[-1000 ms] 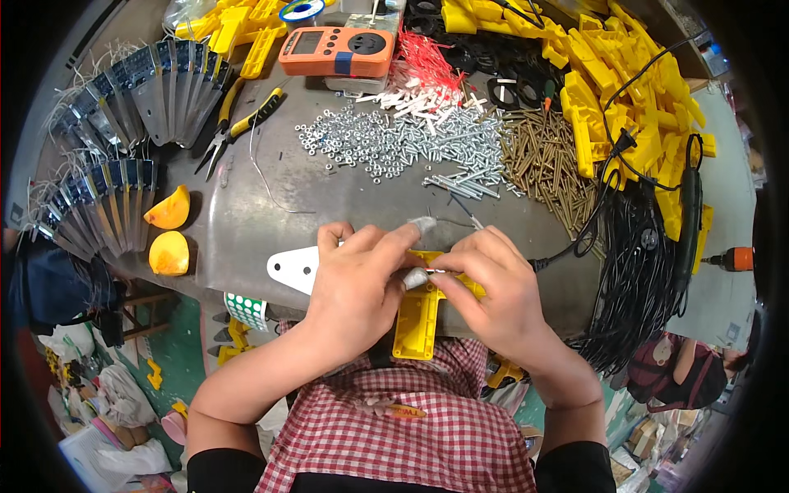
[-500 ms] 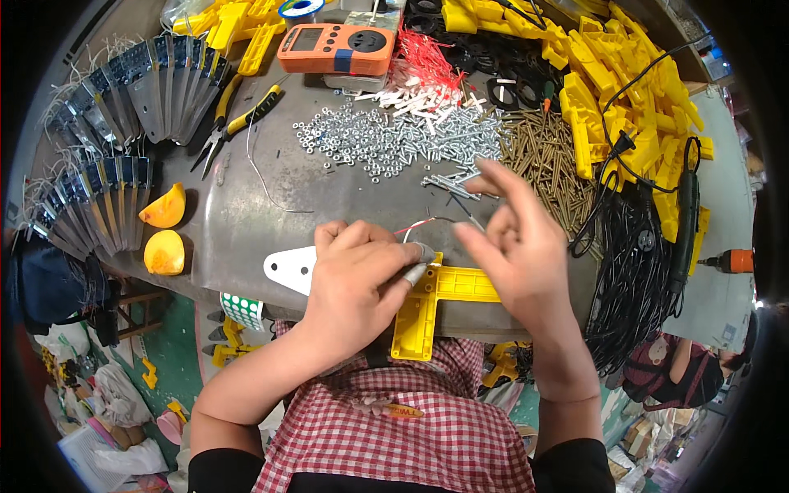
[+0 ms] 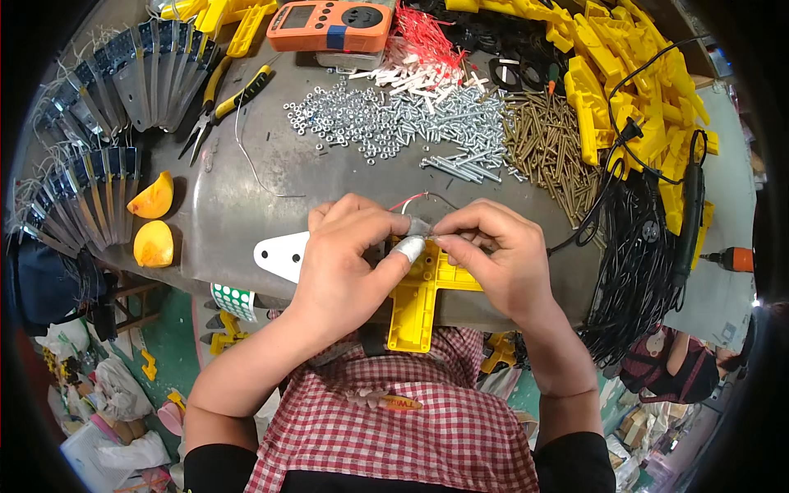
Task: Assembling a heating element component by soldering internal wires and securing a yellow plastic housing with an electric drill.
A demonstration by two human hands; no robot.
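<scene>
Your left hand [image 3: 345, 263] is curled nearly closed, its taped thumb pressing the yellow plastic bracket [image 3: 419, 296] at the near edge of the grey surface [image 3: 238, 205]. Your right hand [image 3: 497, 255] pinches shut on a thin red wire [image 3: 411, 200] just above the bracket. One white plate [image 3: 279, 255] lies beside your left hand, with two orange fruit wedges [image 3: 152, 222] further left. A pile of silver screws [image 3: 403, 123] lies beyond your hands.

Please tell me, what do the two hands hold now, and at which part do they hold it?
Both hands hold the yellow plastic part at its top end: left hand with a taped thumb, right hand pinching where thin wires come out.
</scene>
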